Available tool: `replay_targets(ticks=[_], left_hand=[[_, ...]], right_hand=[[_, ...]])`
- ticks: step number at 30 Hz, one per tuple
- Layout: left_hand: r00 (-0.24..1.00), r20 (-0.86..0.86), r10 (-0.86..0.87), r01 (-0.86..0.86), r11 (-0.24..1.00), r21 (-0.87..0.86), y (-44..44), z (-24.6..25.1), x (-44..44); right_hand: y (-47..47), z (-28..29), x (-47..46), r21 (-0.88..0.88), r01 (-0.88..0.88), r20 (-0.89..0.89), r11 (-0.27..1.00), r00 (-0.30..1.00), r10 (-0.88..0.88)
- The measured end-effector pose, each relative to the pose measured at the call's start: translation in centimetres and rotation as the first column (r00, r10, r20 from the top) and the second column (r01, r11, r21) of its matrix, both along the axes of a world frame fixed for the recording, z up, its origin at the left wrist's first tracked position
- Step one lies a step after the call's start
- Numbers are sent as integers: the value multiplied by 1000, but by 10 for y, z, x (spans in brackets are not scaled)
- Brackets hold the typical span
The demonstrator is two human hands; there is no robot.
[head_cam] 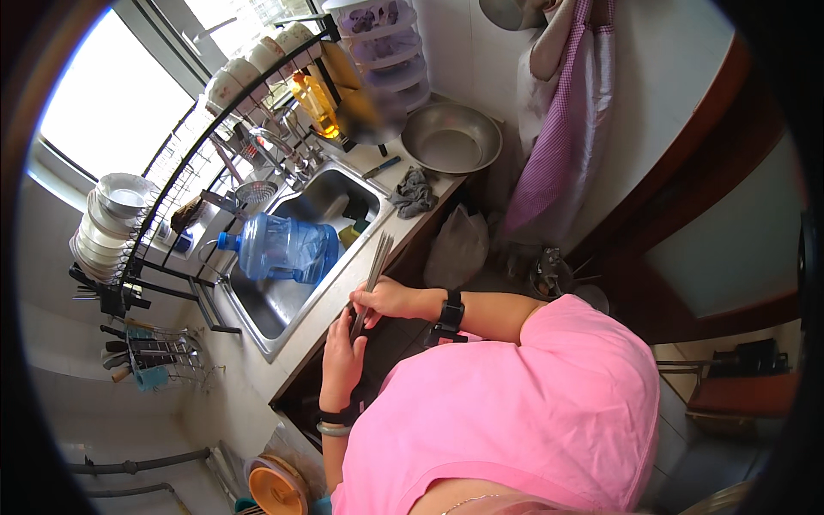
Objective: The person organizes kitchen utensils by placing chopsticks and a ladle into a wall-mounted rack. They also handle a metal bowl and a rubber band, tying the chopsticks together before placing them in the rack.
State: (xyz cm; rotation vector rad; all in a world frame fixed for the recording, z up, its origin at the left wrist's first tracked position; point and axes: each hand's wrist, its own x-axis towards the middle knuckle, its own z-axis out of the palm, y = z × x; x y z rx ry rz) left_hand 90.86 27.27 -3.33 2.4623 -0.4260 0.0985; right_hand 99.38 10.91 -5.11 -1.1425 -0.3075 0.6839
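Note:
My right hand (389, 297) grips a bundle of thin greyish sticks (380, 254) that look like chopsticks. They slant upward over the front edge of the counter (309, 344). Close to the bundle's lower end is my left hand (342, 354), its fingers extended and thumb apart; whether it touches the sticks is hard to see. Beyond both hands, a blue water-cooler bottle (283, 248) lies on its side across the stainless steel sink (257, 309). A green-and-yellow sponge (353, 233) is inside the sink.
A black dish rack (187, 154) with stacked bowls (106, 225) spans the sink. On the counter's far right are a steel basin (450, 138), a grey rag (413, 193) and a knife (381, 167). An orange bowl (277, 489) sits low at left; an apron (547, 167) hangs at right.

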Motion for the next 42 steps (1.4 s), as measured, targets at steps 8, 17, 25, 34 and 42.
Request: replay_targets(ticks=[8, 17, 25, 34, 42], left_hand=[[972, -195, 135, -143, 989, -28, -9, -1, -1], [970, -220, 104, -148, 970, -191, -2, -6, 0], [967, -170, 189, -211, 970, -118, 5, -13, 3], [952, -112, 285, -281, 958, 47, 19, -21, -6], [926, -123, 356, -353, 935, 43, 30, -20, -20]], right_hand=[[10, -1, -1, 32, -62, 65, 998, 996, 60], [16, -5, 1, 68, -128, 65, 989, 990, 123], [3, -11, 17, 171, -205, 6, 964, 978, 207], [19, -28, 25, 145, -220, -147, 965, 959, 241], [29, -23, 30, 71, -347, -89, 935, 932, 353]])
